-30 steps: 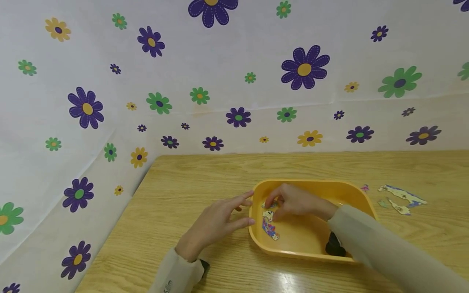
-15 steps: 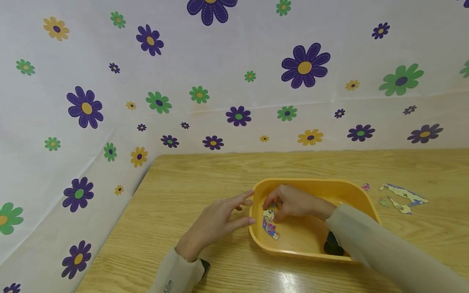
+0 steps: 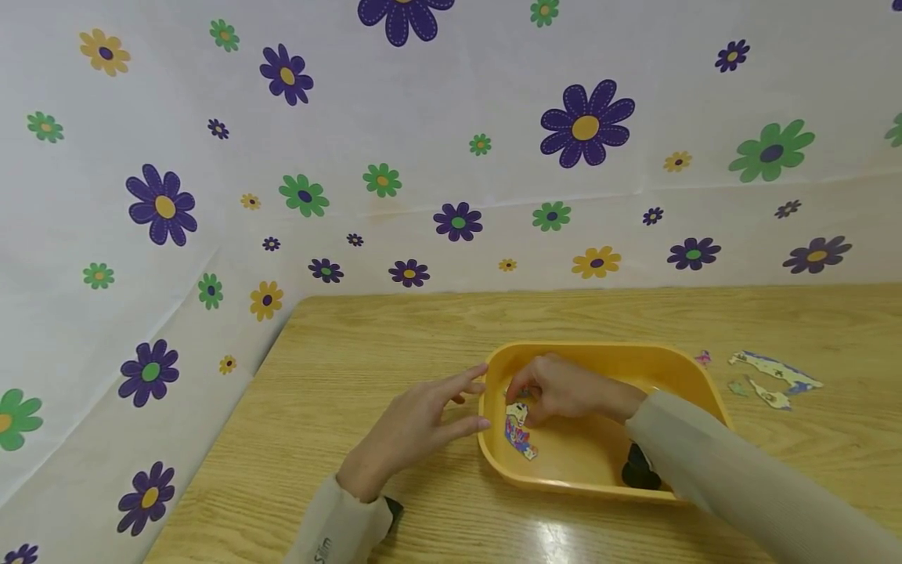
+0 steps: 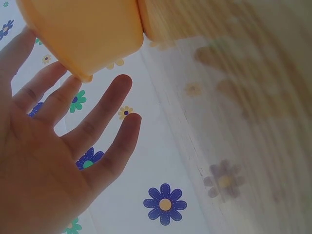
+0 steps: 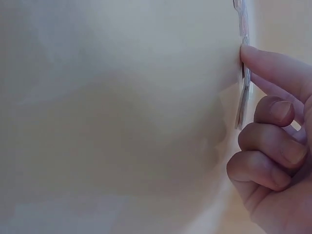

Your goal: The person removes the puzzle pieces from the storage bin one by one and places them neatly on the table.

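My right hand (image 3: 564, 388) reaches into a yellow plastic tray (image 3: 599, 489). Its thumb and index finger pinch at a flat, printed puzzle piece (image 3: 517, 413), cream with dark marks, at the tray's left end. In the right wrist view the pieces show edge-on as a thin line (image 5: 243, 83) at the thumb, with the other fingers curled. A purple, pink and blue puzzle piece (image 3: 520, 440) lies just below. My left hand (image 3: 412, 427) is beside the tray's left wall, fingers spread and fingertips right at the rim; the left wrist view shows the palm and tray wall (image 4: 92, 29).
Right of the tray, several loose printed pieces lie on the wooden table (image 3: 366, 345), among them a long cream one (image 3: 775, 370) and a small pink one (image 3: 703, 358). A white, flower-patterned sheet (image 3: 423, 117) covers the wall behind and at left.
The right hand has shifted only slightly at the same pieces in the tray. The left hand stays at the tray's rim.
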`<state>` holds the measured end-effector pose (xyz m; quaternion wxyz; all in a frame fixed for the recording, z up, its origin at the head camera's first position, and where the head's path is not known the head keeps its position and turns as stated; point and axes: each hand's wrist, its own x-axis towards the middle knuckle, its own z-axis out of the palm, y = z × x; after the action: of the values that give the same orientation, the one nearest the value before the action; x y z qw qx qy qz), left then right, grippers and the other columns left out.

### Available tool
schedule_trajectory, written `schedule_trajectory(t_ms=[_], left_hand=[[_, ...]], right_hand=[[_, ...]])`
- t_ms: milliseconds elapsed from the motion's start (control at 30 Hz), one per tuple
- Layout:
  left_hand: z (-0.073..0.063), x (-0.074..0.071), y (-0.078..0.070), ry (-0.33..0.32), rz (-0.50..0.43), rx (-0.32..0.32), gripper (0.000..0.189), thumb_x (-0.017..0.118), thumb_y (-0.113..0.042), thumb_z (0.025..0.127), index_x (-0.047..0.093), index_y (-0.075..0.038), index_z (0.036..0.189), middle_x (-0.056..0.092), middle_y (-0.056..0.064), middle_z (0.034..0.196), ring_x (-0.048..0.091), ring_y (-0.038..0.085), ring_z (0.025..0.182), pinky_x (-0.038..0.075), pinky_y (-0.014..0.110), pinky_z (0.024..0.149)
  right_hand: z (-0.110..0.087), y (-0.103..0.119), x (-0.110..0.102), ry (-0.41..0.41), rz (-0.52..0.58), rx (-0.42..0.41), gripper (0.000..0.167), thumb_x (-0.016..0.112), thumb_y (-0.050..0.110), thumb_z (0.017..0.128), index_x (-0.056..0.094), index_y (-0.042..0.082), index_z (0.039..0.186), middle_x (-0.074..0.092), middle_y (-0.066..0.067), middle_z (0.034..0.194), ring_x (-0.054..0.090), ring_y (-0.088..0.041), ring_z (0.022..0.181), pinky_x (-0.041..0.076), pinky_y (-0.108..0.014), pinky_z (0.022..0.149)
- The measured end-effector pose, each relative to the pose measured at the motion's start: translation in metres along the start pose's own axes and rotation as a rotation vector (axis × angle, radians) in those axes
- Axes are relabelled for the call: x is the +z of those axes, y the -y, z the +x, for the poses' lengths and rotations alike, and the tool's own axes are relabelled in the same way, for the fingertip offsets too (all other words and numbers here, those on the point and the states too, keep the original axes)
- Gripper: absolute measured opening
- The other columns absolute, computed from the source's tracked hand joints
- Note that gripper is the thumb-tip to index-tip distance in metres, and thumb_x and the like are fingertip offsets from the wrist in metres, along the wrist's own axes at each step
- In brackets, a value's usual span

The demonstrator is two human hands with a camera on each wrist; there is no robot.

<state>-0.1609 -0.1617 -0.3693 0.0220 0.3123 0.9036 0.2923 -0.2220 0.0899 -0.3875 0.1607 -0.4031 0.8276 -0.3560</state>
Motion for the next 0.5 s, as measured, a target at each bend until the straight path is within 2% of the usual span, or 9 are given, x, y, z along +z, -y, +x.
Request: schedule_trajectory(t_ms=[133,500], left_hand=[[0.000,0.000,0.000,0.006,-0.013,0.003,0.063,0.068,-0.036,0.099,0.046,-0.012,0.153,0.069,-0.002,0.129,0.067,0.020,0.106,0.056,0.037,0.086],[0.001,-0.001,0.001,0.001,0.001,0.016,0.063,0.068,-0.036,0.099,0.047,-0.011,0.153,0.069,-0.002,0.128,0.068,0.021,0.105,0.056,0.034,0.083]], right_hand=[[-0.001,0.004,-0.003,-0.008,-0.034,-0.034,0.025,0.078,-0.005,0.073,0.075,-0.001,0.097,0.052,0.012,0.058,0.039,0.002,0.051,0.038,-0.019,0.050],[-0.005,0.021,-0.018,-0.032,0.041,-0.075,0.021,0.079,-0.001,0.081,0.072,-0.004,0.102,0.041,0.014,0.057,0.035,0.001,0.050,0.033,-0.020,0.049]])
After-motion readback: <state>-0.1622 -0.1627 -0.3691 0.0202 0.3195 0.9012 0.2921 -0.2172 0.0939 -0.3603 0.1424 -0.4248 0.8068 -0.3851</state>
